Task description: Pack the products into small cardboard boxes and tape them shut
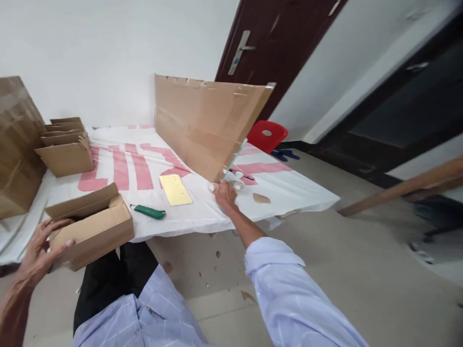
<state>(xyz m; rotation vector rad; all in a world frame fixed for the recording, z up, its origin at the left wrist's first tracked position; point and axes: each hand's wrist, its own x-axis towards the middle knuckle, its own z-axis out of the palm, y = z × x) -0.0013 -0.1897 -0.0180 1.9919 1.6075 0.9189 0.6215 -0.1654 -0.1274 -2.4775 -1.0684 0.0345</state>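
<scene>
My left hand [40,248] grips the left end of a small open cardboard box [97,233], its thumb on the near side and its fingers over the far one. The box tilts at the table's front edge. My right hand [226,195] reaches forward to the near bottom corner of a large upright cardboard piece [206,120]. Its fingers are bent together there, and I cannot make out what they hold. Shiny clear items [237,185] lie beside that hand. Between my hands lie a green utility knife [149,211] and a pale yellow card [176,190].
Several folded cardboard boxes [67,149] stand at the left beside a large carton [18,149]. On the white cloth [195,214] lie scissors [244,175] and a brown scrap [261,198]. Behind the table stands a red chair [265,140]. A wooden bar [401,188] slants at the right.
</scene>
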